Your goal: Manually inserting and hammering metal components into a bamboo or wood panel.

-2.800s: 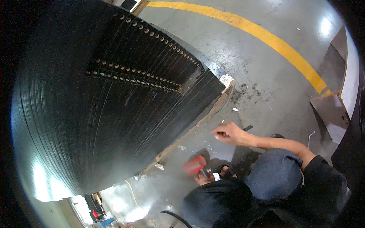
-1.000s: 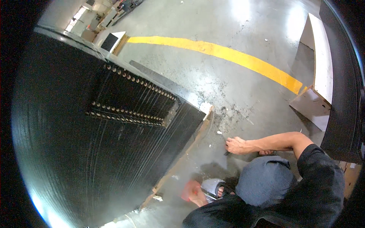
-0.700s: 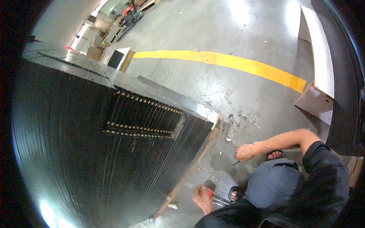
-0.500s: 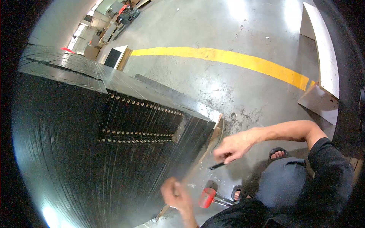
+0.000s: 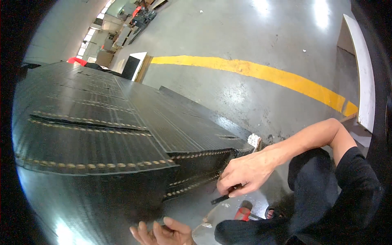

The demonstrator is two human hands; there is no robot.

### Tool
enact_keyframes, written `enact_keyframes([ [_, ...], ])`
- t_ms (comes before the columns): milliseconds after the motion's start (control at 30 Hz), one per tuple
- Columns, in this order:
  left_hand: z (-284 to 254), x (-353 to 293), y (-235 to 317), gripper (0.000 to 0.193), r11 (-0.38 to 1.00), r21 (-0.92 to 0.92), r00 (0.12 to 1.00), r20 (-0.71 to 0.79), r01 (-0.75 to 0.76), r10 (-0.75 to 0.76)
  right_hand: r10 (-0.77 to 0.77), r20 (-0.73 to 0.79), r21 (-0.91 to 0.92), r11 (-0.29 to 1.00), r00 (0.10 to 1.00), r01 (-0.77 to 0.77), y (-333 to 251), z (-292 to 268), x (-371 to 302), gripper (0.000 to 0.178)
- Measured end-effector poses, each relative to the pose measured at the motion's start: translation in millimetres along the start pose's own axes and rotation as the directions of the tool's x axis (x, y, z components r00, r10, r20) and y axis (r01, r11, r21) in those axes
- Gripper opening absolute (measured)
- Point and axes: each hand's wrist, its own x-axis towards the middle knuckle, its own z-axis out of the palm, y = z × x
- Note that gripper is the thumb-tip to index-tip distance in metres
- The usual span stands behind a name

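A large black-covered block fills the left side, its glossy surface ribbed and slit. Pale round spots line the edges of the slits and of a flap. My right hand is closed round a slim black tool, whose kind I cannot make out. It is beside the block's near right corner, by a recess edged with the same spots. Below, my left hand lies palm up at the block's lower side, fingers apart and holding nothing.
Near my feet is a red cylindrical object with a rod. White panels stand at the right, and a smaller white-edged panel leans beyond the block. A yellow line crosses the grey floor. Machinery stands far off.
The view has shifted, showing more of the block's top. My right hand, still gripping the black tool, is nearer the recess. My left hand has moved lower and turned palm up with its fingers spread.
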Motion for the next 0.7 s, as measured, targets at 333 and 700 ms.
enact_keyframes([
  [333, 22, 4, -12, 0.014, 0.995, 0.037, 0.995, 0.024, 0.098, -0.099, 0.623, -0.341, 0.710, 0.662, 0.704, -0.242, -42, -3, 32, 0.018],
  [700, 22, -1, -8, 0.014, 0.986, -0.073, 0.987, -0.051, 0.147, -0.151, 0.704, -0.423, 0.732, 0.637, 0.570, -0.243, -47, 35, 54, 0.017],
])
